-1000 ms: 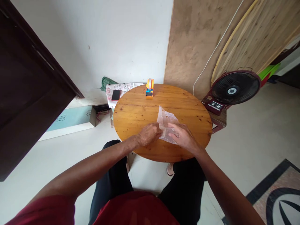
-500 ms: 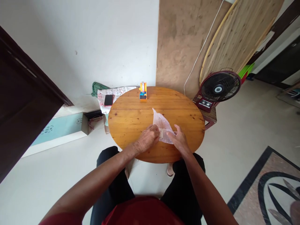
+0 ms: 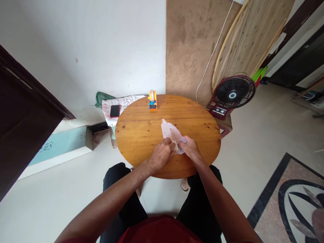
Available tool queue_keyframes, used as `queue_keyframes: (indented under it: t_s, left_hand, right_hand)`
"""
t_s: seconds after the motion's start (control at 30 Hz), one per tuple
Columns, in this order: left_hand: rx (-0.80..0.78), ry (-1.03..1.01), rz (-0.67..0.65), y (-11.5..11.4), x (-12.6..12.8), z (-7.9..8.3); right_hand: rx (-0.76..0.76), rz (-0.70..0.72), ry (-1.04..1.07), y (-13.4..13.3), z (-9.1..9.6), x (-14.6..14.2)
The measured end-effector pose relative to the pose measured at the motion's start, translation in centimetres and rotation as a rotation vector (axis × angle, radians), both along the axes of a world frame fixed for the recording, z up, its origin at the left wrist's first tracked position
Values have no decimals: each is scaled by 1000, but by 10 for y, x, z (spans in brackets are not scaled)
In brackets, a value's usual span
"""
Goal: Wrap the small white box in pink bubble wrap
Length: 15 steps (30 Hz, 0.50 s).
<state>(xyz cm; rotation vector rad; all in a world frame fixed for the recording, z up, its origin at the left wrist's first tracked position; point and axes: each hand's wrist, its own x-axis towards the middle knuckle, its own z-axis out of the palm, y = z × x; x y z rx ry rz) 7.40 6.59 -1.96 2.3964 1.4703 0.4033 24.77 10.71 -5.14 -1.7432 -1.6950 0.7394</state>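
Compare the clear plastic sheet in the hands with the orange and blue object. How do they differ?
The clear plastic sheet is see-through and crumpled; the orange and blue object is opaque and blocky. The sheet lies low, held by the left hand and right hand; the object stands upright, untouched, at the far edge. Both rest on the round table.

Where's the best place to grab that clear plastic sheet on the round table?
Probably the far corner of the plastic sheet, pinched from above on the far side: it lies thin and crumpled, and the left hand and right hand hold its near end.
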Motion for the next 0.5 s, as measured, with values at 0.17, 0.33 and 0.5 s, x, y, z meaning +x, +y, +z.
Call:
queue_keyframes:
  t_s: [0.17, 0.33, 0.5]
  left_hand:
    - [-5, 69, -35, 0, 2, 5]
    - [-42, 87, -45, 2, 2, 7]
    - [42, 80, -68, 5, 0, -3]
  right_hand:
    - [2, 5, 165, -1, 2, -5]
    - [89, 36, 319, -6, 1, -14]
    - [253, 126, 83, -13, 6, -24]
